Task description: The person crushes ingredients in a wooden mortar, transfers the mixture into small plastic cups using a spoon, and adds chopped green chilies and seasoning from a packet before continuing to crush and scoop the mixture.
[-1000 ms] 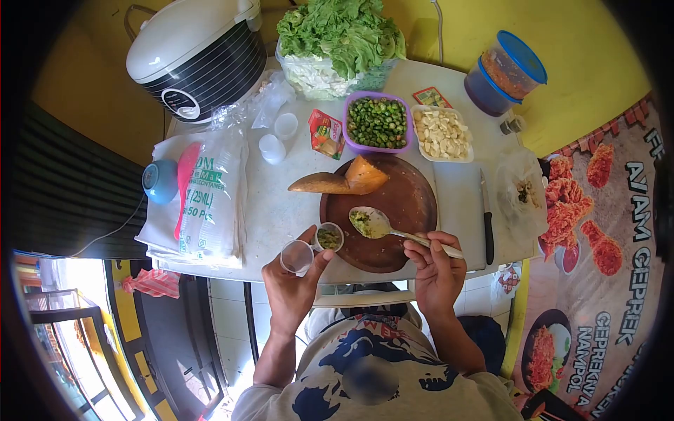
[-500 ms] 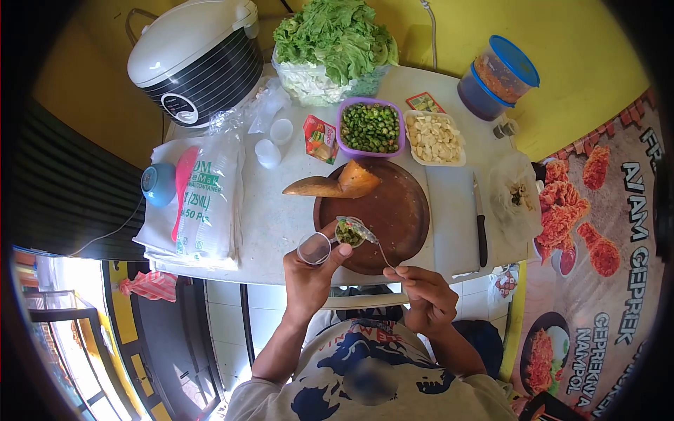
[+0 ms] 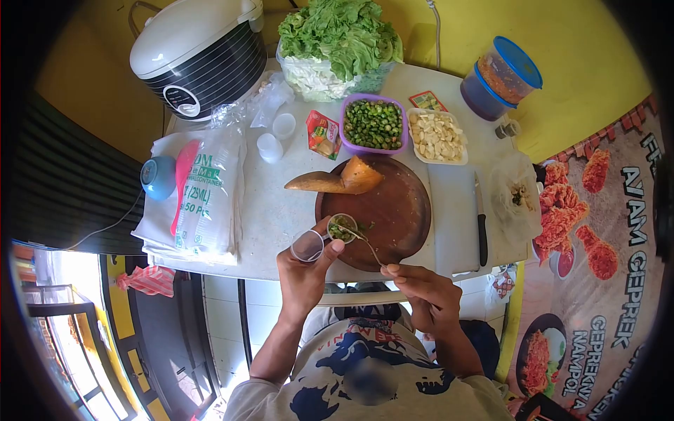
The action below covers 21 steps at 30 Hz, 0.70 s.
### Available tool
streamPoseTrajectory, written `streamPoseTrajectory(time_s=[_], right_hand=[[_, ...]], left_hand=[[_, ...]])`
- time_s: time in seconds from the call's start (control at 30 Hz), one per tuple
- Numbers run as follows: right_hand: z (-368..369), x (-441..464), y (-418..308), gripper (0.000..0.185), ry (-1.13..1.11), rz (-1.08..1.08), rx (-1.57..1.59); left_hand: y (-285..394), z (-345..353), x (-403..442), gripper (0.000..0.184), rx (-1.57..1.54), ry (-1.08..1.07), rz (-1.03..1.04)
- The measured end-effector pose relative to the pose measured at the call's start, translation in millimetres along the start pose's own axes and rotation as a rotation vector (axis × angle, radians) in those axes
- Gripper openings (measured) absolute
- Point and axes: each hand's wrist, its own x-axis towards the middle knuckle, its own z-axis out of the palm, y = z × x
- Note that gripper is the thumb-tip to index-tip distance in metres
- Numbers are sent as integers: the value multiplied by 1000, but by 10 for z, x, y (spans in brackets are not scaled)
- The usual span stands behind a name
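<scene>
Two small clear plastic cups are pinched in my left hand [image 3: 303, 279], over the near left rim of the mortar. One clear cup [image 3: 307, 246] looks empty. The other, a sauce cup [image 3: 342, 229], has chopped green food inside. My right hand [image 3: 430, 291] grips a metal spoon [image 3: 373, 252] by the end of its handle, and the spoon's bowl is down in the filled cup, mostly hidden. Beneath lies a round brown mortar [image 3: 404, 210], with a curved wooden pestle [image 3: 337, 182] resting across its far left side.
Behind the mortar stand a purple tub of cut green chillies [image 3: 372, 125], a tray of garlic [image 3: 437, 137] and a lettuce box [image 3: 337, 70]. A knife [image 3: 481, 228] lies on a board at right. Left are a cup pack [image 3: 207, 203], a pink rice paddle [image 3: 182, 186] and a rice cooker [image 3: 200, 63].
The spoon's bowl, earlier seen at the top of the filled cup, has gone down into it. My left hand with the cups has shifted slightly to the left.
</scene>
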Motion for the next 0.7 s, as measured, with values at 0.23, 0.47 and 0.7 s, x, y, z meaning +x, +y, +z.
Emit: streamPoseTrajectory(time_s=[0.23, 0.47, 0.7], right_hand=[[138, -58, 55, 20, 226, -64, 40], [137, -231, 248, 22, 417, 182, -125], [292, -310, 269, 24, 375, 189, -48]], left_hand=[[14, -55, -15, 43, 25, 33, 19], [13, -264, -44, 45, 131, 145, 69], [31, -477, -138, 46, 225, 150, -104]])
